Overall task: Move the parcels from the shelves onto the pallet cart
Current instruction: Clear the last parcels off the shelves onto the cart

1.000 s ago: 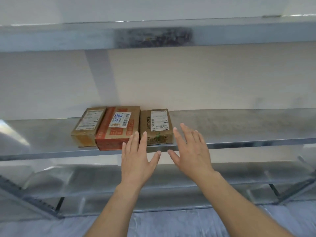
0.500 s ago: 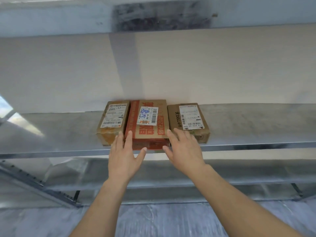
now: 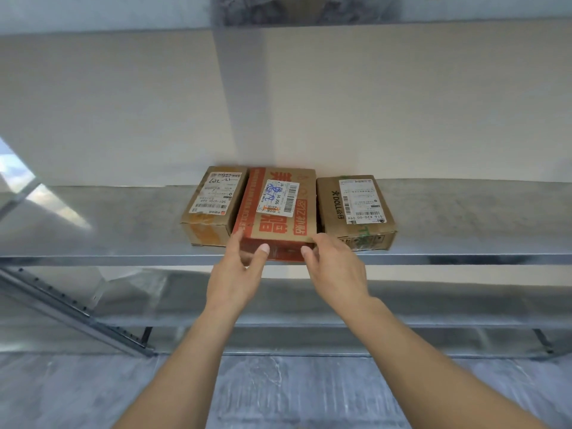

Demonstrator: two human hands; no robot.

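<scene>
Head camera looks down at a metal shelf [image 3: 108,224] holding 3 cardboard parcels lying flat in a row. The red parcel [image 3: 278,205] is in the middle, its long axis running front to back. Its short near end points toward the person at the shelf's front edge, and its white label faces up. The left hand [image 3: 238,274] grips its near left corner, thumb on the front face, fingers along the left side. The right hand [image 3: 334,267] grips the near right corner, thumb on the front face, fingers curled over the edge. The left brown parcel [image 3: 213,199] and right brown parcel [image 3: 356,205] lie just beside it, also lengthwise front to back.
</scene>
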